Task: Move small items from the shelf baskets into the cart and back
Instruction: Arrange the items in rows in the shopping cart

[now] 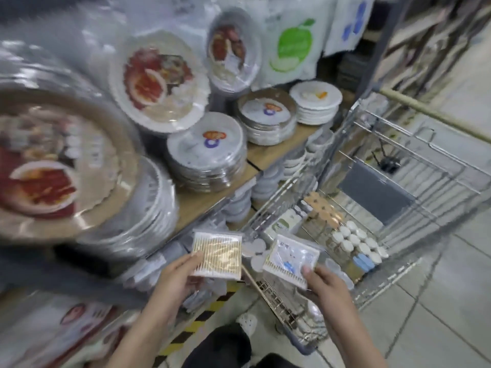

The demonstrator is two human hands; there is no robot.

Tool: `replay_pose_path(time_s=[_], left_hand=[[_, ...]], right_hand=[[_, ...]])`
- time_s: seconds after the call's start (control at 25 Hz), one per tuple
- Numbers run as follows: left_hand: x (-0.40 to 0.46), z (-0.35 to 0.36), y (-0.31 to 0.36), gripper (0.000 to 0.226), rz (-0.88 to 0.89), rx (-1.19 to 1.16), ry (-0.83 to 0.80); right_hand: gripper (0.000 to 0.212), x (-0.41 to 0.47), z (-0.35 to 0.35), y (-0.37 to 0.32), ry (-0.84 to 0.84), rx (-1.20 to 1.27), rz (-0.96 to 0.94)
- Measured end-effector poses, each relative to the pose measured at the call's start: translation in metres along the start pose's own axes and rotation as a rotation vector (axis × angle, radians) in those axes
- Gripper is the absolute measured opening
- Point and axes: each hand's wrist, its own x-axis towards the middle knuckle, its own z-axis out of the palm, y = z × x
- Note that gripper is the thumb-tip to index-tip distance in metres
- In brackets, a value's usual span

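Left hand [170,277] and right hand [322,282] each grip a swab packet (midway, I'd judge); cart [398,144] already holds items.

Single head-worn wide-angle view, looking forward and steeply down, close over both hands [247,277] at lower centre, shelf [276,152] of plates filling the left, wire cart [398,166] to the right, edges blurred and curved
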Motion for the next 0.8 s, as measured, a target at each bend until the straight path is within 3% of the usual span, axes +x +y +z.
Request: replay_pose_path(time_s=[0.24,0.52,0.6,0.68,0.8], left_hand=[[-0.095,-0.049,-0.011,0.035,0.120,-0.409,0.182],[-0.184,-0.117,-0.037,0.048,0.280,-0.619,0.481],[-0.201,-0.134,-0.039,0.068,0.314,-0.651,0.541],[-0.213,-0.152,-0.037,0.056,0.337,-0.654,0.594],[-0.227,-0.183,-0.027,0.043,0.351,-0.598,0.671]], right_hand=[[0.010,-0.029,0.045,-0.024,-0.357,-0.078,-0.099],[0.017,-0.072,0.118,-0.039,-0.724,-0.156,-0.097],[0.041,-0.083,0.141,-0.044,-0.824,-0.166,-0.079],[0.081,-0.096,0.164,-0.048,-0.914,-0.209,-0.070],[0.100,-0.116,0.206,-0.050,-1.020,-0.236,-0.032]])
